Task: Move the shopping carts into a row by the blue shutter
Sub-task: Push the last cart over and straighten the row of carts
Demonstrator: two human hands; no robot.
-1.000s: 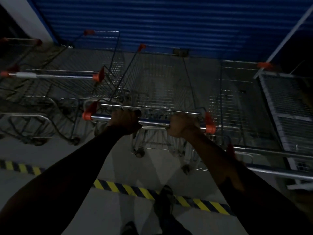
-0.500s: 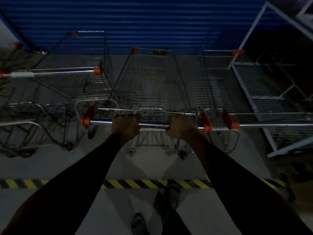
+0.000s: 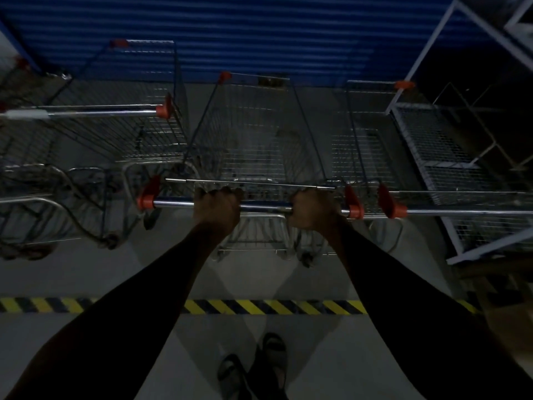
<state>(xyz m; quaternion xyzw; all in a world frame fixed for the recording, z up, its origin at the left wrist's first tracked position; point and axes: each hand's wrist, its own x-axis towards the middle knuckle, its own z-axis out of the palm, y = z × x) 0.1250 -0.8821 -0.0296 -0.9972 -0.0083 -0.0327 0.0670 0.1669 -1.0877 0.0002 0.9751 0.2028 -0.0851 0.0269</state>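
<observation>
1. Dim grey concrete floor [image 3: 86, 278] fills the lower frame, crossed by a yellow-and-black hazard stripe [image 3: 259, 306]; the person's feet [image 3: 253, 368] stand below it at bottom centre
2. Left hand [image 3: 217, 207] and right hand [image 3: 313, 210] are both wrapped tight round the handle bar [image 3: 265, 207] of the middle cart [image 3: 253, 134], mid-frame, arms stretched out
3. Right cart [image 3: 366, 134] sits just beside it, red handle ends almost touching at centre right; the left cart [image 3: 121, 111] stands further up the frame at a skewed angle
4. White wire rack [image 3: 432, 145] crowds the right edge
5. Blue shutter [image 3: 230, 33] spans the top, with the middle cart's nose close to its foot
6. Judged from this, the step is the final squaring-up: push evenly with both hands, keep the bar parallel to the shutter, mind the neighbour's handle end, and stop before the nose hits the shutter
</observation>
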